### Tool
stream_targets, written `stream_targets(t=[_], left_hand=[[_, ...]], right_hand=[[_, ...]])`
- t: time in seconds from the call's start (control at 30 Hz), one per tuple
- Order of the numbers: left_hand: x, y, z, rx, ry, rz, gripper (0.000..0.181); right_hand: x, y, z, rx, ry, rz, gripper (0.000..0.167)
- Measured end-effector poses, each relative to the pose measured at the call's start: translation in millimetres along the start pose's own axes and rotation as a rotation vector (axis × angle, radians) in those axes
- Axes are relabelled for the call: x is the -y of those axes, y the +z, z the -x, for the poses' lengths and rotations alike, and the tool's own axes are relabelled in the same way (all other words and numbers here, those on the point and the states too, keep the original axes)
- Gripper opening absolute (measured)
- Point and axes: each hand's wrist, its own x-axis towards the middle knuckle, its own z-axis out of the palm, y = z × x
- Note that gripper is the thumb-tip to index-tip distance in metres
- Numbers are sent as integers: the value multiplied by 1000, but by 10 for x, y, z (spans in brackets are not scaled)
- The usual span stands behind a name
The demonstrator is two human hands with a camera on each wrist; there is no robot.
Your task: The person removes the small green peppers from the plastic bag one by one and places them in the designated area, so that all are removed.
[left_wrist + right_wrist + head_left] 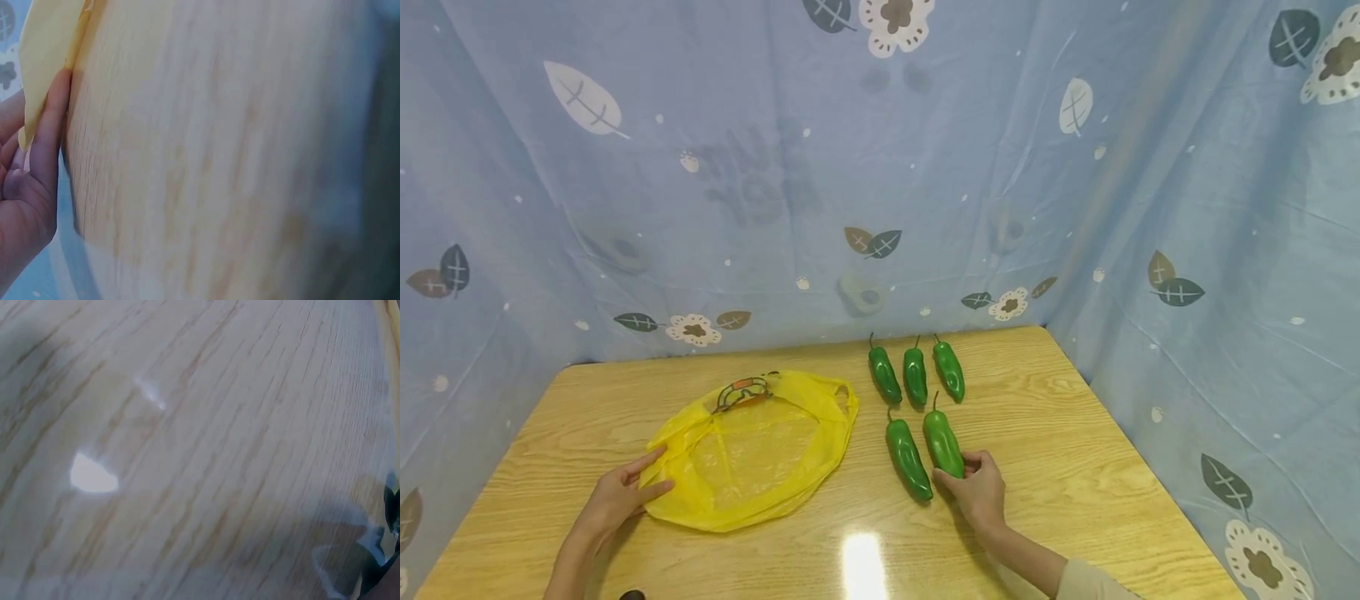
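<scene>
A yellow plastic bag [838, 442] lies spread on the table with its round mouth facing up and a printed drawing on its far side. At its left edge, my left hand [613, 502] holds the rim; the left wrist view shows the yellow film [53, 44] between thumb and fingers. To the right, my right hand [981, 496] pinches the lower end of a green pepper [942, 437] between thumb and fingers. Just left of it lies another green pepper [908, 460]. The right wrist view catches only dark green bits [392, 503] at its right edge.
Behind the held pepper lie three more green peppers in a row: left [884, 375], middle [915, 377] and right [950, 370]. A blue patterned curtain [760, 183] surrounds the wooden table [1075, 467]. A small black object [632, 595] shows at the near edge.
</scene>
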Motion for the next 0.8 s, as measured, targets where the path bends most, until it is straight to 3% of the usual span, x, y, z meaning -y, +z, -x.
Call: stream_targets(t=[0.3,0.4,0.5,0.57,0.63,0.7,0.8], left_hand=[[5,-16,5,-13,-22,-33,79],[-23,-25,16,-17,45,-131,76],[-83,-2,22,-54,170,-287,69],[-139,35,14,-100,249,-395,65],[-195,73,4,-125,286,-461,62],[-232,108,-1,-148,305,-507,59],[-251,137,-3,-152,331,-509,51]], right_hand=[[47,-57,-9,32,57,-12,65],[74,-117,-1,69,65,-40,68],[98,-219,-14,132,41,-95,63],[89,-327,-69,178,-22,-98,57],[47,-459,-184,201,-134,-34,50],[-19,-619,-352,204,-268,84,48],[-126,-873,-661,168,-440,257,48]])
